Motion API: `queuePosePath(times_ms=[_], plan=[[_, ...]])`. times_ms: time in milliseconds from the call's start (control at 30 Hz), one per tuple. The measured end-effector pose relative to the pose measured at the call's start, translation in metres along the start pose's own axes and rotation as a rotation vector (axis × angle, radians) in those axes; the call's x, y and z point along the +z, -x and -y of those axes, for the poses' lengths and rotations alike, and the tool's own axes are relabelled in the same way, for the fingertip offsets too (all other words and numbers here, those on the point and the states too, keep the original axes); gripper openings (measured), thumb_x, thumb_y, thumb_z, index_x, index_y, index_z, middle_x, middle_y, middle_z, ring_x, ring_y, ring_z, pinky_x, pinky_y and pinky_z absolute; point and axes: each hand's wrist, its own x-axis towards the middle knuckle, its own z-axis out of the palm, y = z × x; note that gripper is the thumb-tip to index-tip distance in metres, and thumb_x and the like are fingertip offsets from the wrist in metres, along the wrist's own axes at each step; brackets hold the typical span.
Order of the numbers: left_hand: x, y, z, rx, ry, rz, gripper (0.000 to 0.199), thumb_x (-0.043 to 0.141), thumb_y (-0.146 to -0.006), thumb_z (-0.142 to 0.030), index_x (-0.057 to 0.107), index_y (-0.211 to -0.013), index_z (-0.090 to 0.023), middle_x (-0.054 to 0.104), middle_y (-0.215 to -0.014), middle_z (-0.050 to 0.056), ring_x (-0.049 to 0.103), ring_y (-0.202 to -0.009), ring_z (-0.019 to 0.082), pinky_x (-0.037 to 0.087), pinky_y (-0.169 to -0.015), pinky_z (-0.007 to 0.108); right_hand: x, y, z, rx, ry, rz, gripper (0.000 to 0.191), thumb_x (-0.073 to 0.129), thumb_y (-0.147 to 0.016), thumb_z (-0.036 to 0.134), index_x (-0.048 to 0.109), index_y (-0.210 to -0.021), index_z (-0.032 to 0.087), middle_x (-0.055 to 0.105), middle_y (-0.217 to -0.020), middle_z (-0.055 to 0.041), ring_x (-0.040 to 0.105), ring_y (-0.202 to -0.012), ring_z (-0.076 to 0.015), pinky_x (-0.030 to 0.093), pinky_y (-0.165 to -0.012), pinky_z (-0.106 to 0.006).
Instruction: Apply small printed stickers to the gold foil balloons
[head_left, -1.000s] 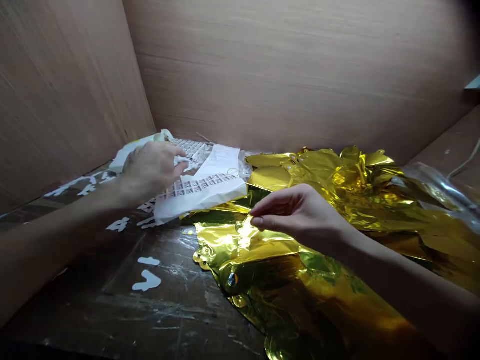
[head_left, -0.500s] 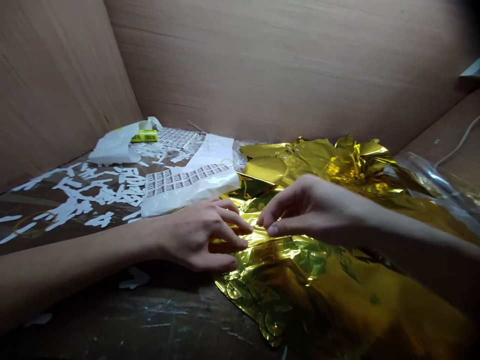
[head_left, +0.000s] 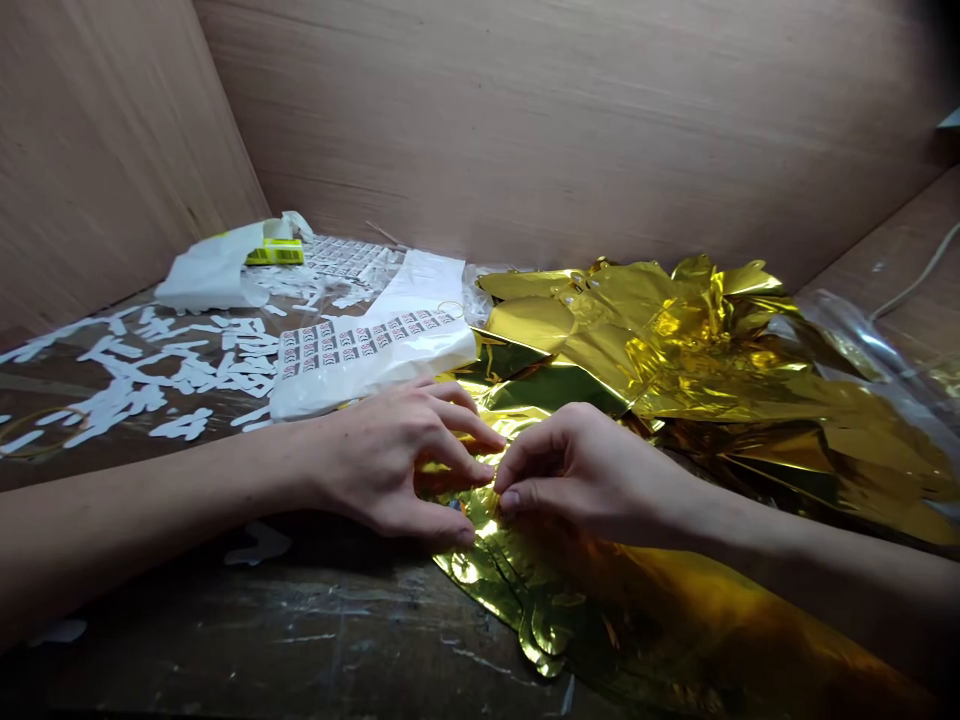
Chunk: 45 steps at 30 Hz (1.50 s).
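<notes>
2 bare hands work close together, almost fingertip to fingertip, on crumpled gold foil balloons (head_left: 637,610). The right hand (head_left: 585,475) pinches a fold of foil between thumb (head_left: 511,500) and forefinger, its other fingers curled above. The left hand (head_left: 382,465) is curved, fingers arched over the foil's near edge and thumb low; whether it grips or only touches, I cannot tell. The foil spreads beneath and beyond the right hand, and a scratched dark tabletop (head_left: 300,640) shows below the left. Just beyond the left hand lies a white plastic bag (head_left: 375,375) holding printed label sheets (head_left: 367,340). Farther left of that hand are scattered white paper cut-outs (head_left: 142,385), and past them a white wrapper (head_left: 210,275) beside a yellow-green box (head_left: 274,253).
</notes>
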Motion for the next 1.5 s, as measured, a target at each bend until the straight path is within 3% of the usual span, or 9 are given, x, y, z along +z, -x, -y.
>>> queuePosePath(times_ms=[633,800,933,1033,1133,1200,1267,1367,1500], plan=[[-0.003,0.000,-0.005,-0.049,0.004,0.025,0.024,0.077,-0.083,-0.049,0.082,-0.101,-0.032,0.070,-0.134,-0.001,0.059,-0.120,0.030,0.044,-0.103,0.045,0.005,0.000,0.003,-0.180,0.295,-0.119,0.011,0.083,-0.075,0.015,0.084,-0.081,0.024,0.075,-0.067,0.0055,0.063,-0.058,-0.0075,0.043,-0.058,-0.019],[-0.005,-0.001,-0.006,-0.182,0.026,0.028,0.031,0.084,-0.074,-0.059,0.084,-0.089,-0.032,0.066,-0.138,0.003,0.058,-0.126,0.031,0.040,-0.108,0.044,0.000,-0.008,0.009,-0.128,0.291,-0.136,0.013,0.084,-0.068,0.018,0.079,-0.080,0.020,0.071,-0.066,0.0051,0.060,-0.056,-0.0074,0.041,-0.052,-0.019],[-0.005,-0.003,-0.005,-0.230,0.055,0.019,0.037,0.088,-0.066,-0.059,0.084,-0.092,-0.033,0.069,-0.133,0.003,0.063,-0.119,0.030,0.043,-0.104,0.041,-0.001,-0.020,0.001,-0.007,0.221,-0.104,0.012,0.081,-0.072,0.030,0.078,-0.074,0.019,0.073,-0.068,0.0017,0.061,-0.058,-0.0099,0.041,-0.050,-0.020],[-0.005,-0.003,-0.004,-0.221,0.088,-0.009,0.041,0.090,-0.063,-0.058,0.084,-0.094,-0.033,0.073,-0.128,0.003,0.067,-0.112,0.030,0.047,-0.100,0.039,0.000,-0.024,-0.005,-0.029,0.217,-0.153,0.012,0.077,-0.076,0.030,0.077,-0.078,0.018,0.074,-0.071,-0.0001,0.063,-0.061,-0.0112,0.043,-0.052,-0.021],[-0.004,-0.003,-0.001,-0.214,0.084,-0.008,0.044,0.090,-0.063,-0.059,0.084,-0.098,-0.033,0.072,-0.131,0.003,0.066,-0.114,0.030,0.047,-0.100,0.040,0.001,-0.018,-0.010,-0.212,0.406,-0.249,0.016,0.073,-0.084,0.033,0.077,-0.083,0.017,0.075,-0.080,-0.0039,0.066,-0.069,-0.0144,0.051,-0.063,-0.026],[-0.003,-0.001,0.001,-0.230,0.066,0.001,0.053,0.089,-0.062,-0.061,0.082,-0.106,-0.032,0.068,-0.139,0.005,0.063,-0.120,0.031,0.047,-0.102,0.041,0.001,-0.009,-0.015,-0.379,0.591,-0.252,0.023,0.068,-0.091,0.038,0.079,-0.100,0.020,0.076,-0.109,-0.0088,0.070,-0.097,-0.0214,0.056,-0.087,-0.036],[-0.002,0.002,0.005,-0.239,0.061,0.007,0.062,0.087,-0.063,-0.065,0.080,-0.115,-0.032,0.063,-0.145,0.007,0.059,-0.128,0.032,0.045,-0.105,0.042,0.001,0.000,-0.022,-0.467,0.719,-0.176,0.037,0.057,-0.100,0.041,0.070,-0.131,0.026,0.059,-0.148,-0.0089,0.055,-0.135,-0.0272,0.044,-0.113,-0.047],[-0.001,0.006,0.010,-0.268,0.068,0.016,0.059,0.078,-0.074,-0.069,0.077,-0.120,-0.032,0.058,-0.150,0.008,0.052,-0.137,0.030,0.043,-0.109,0.042,0.000,0.011,-0.034,-0.395,0.773,-0.033,0.057,0.042,-0.107,0.045,0.035,-0.161,0.028,0.021,-0.170,-0.0053,0.021,-0.157,-0.0281,0.020,-0.128,-0.053],[-0.001,0.006,0.016,-0.293,0.054,0.010,0.055,0.073,-0.081,-0.067,0.076,-0.123,-0.032,0.056,-0.151,0.009,0.051,-0.140,0.029,0.043,-0.109,0.042,0.000,0.014,-0.045,-0.310,0.735,-0.029,0.062,0.039,-0.107,0.051,0.030,-0.162,0.023,0.021,-0.168,-0.0067,0.018,-0.158,-0.0270,0.016,-0.130,-0.050]])
